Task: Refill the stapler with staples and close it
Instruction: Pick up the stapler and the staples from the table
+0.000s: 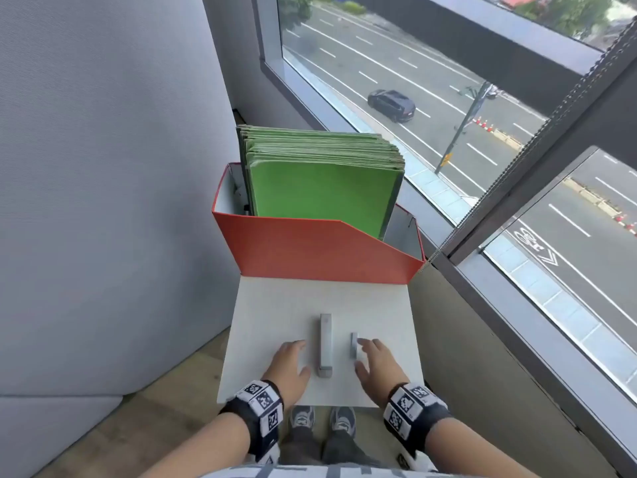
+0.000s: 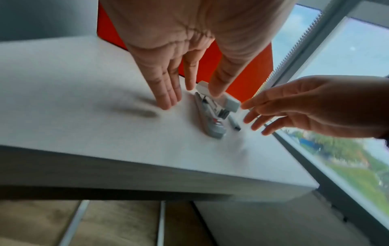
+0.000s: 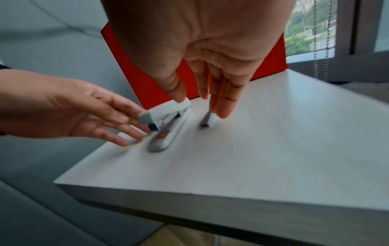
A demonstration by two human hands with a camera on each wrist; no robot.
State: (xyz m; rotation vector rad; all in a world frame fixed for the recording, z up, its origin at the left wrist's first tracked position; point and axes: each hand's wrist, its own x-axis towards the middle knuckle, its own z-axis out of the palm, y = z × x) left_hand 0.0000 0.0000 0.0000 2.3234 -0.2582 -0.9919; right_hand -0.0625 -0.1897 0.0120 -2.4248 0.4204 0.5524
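Two hands are held open and empty: the left hand beside the grey metal-and-plastic stapler on the pale tabletop, the right hand over the thin grey strip of staples just beside it. The stapler is judged rigid and light, best steadied at its base; the strip is judged brittle, best pinched along its sides. Behind them, upright green folders are held in an open red cardboard box.

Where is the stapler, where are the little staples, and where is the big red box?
stapler (image 1: 325, 343), head view, on the middle of its grey top arm.
staples (image 3: 205, 122), right wrist view, on the near end of the strip.
red box (image 1: 310, 251), head view, on its front wall.
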